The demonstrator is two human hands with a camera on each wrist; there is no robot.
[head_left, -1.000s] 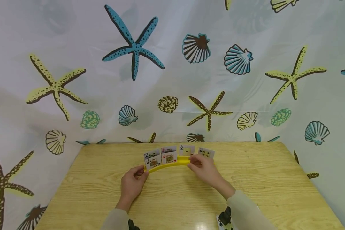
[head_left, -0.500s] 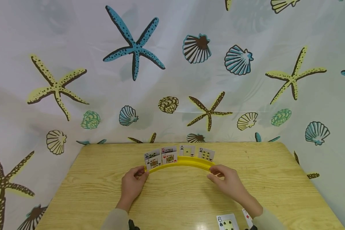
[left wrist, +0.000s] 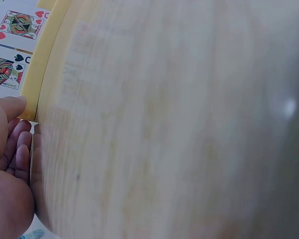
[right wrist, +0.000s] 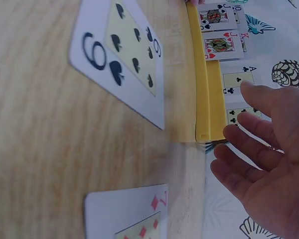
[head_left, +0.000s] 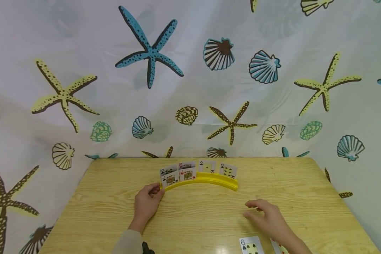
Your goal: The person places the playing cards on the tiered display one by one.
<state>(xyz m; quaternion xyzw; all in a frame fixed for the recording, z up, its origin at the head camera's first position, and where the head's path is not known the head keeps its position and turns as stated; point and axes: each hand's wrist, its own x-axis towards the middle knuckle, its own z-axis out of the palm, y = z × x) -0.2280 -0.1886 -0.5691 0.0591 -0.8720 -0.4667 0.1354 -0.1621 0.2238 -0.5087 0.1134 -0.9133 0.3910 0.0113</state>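
Note:
A curved yellow card holder [head_left: 220, 180] stands on the table with playing cards upright in it. At its left are a jack of spades [head_left: 170, 179] and a jack of hearts [head_left: 188, 174], before a ten and a king. Farther right stand an ace of clubs [head_left: 207, 166] and a six of clubs [head_left: 228, 171]. My left hand [head_left: 147, 203] pinches the holder's left end, thumb in front. My right hand [head_left: 270, 218] hovers over the table with nothing in it, fingers apart and loosely bent. Near it lie a six of spades [head_left: 251, 246] and a diamonds card [right wrist: 139, 214], partly hidden in the head view.
The wooden table [head_left: 104, 197] reaches back to a hanging cloth [head_left: 190, 88] printed with starfish and shells. This cloth also rises along both sides. The two loose cards lie near the bottom edge of the head view.
My right hand has left the middle of the card holder, passed its right end, and come toward me and right, over the table. The left hand keeps its hold on the holder.

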